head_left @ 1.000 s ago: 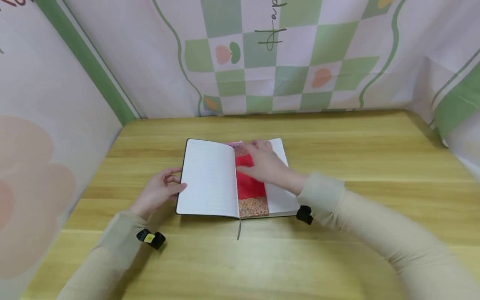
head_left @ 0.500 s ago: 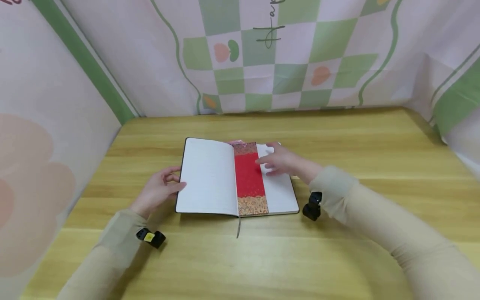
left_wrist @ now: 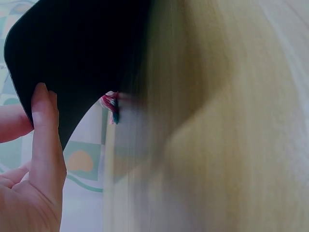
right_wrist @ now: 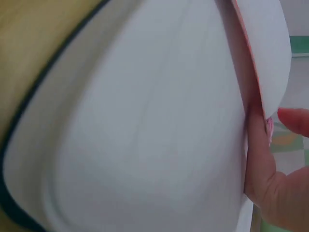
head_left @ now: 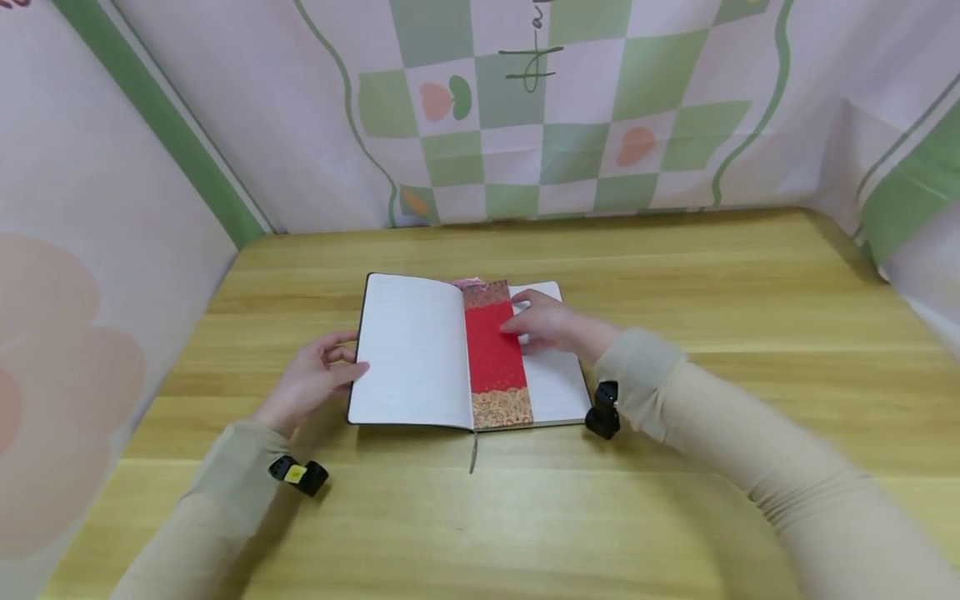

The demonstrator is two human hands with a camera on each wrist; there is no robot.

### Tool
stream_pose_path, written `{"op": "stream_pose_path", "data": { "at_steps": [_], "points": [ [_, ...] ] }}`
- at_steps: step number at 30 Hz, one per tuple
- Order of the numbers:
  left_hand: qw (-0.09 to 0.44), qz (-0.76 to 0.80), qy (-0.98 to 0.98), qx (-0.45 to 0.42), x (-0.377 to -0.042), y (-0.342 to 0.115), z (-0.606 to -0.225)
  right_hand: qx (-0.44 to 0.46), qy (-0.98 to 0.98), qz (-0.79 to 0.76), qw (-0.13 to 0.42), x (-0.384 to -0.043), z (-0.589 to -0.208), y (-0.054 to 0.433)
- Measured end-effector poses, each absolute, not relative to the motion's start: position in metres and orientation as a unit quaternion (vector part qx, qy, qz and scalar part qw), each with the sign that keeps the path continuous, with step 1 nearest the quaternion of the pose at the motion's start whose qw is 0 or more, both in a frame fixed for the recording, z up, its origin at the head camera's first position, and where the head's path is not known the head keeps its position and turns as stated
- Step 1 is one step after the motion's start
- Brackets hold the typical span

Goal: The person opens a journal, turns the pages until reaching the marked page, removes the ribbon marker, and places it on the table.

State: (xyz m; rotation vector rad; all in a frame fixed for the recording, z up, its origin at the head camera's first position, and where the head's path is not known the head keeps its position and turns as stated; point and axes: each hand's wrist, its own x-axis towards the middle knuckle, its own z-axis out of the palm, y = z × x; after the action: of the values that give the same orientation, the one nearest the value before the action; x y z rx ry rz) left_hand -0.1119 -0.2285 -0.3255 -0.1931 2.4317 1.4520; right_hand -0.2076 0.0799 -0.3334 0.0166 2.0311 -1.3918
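An open notebook [head_left: 411, 354] with white pages and a dark cover lies on the wooden table. Its left side is raised, and my left hand [head_left: 306, 382] grips that edge, thumb on the page and fingers behind the black cover [left_wrist: 72, 53]. Along the fold lies a red bookmark [head_left: 495, 350] with patterned gold-brown ends. A pink tassel [head_left: 471, 284] shows past its top. My right hand [head_left: 557, 323] pinches the bookmark's right edge, thumb above and a finger [right_wrist: 260, 154] underneath. In the right wrist view that edge stands off the right page [right_wrist: 154, 121].
A thin grey ribbon [head_left: 474, 454] hangs from the notebook's spine onto the wooden table [head_left: 480, 533]. Behind the table's far edge is a checkered green and white cloth [head_left: 510, 158]. More printed cloth [head_left: 112, 250] stands along the left side.
My right hand has moved off the top of the bookmark to the right page, then back left to take the bookmark's right edge. My left hand keeps its grip on the notebook.
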Motion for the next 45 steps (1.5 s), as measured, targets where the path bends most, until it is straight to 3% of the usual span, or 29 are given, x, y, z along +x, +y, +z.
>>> {"op": "stream_pose_path", "data": {
  "at_steps": [6, 14, 23, 37, 45],
  "points": [
    [0.151, 0.511, 0.844, -0.060, -0.112, -0.228, -0.326, 0.012, 0.798, -0.518, 0.309, -0.206, -0.338, 0.077],
    [0.154, 0.510, 0.844, -0.064, -0.110, -0.229, -0.326, -0.027, 0.725, -0.605, 0.328, -0.206, -0.344, 0.091],
    [0.157, 0.515, 0.839, -0.072, -0.107, -0.233, -0.327, -0.052, 0.717, -0.626, 0.301, -0.220, -0.326, 0.113],
    [0.149, 0.505, 0.847, -0.077, -0.103, -0.238, -0.330, -0.032, 0.771, -0.595, 0.224, -0.255, -0.273, 0.190],
    [0.153, 0.512, 0.842, -0.080, -0.106, -0.235, -0.330, -0.025, 0.800, -0.552, 0.235, -0.266, -0.300, 0.240]
  ]
}}
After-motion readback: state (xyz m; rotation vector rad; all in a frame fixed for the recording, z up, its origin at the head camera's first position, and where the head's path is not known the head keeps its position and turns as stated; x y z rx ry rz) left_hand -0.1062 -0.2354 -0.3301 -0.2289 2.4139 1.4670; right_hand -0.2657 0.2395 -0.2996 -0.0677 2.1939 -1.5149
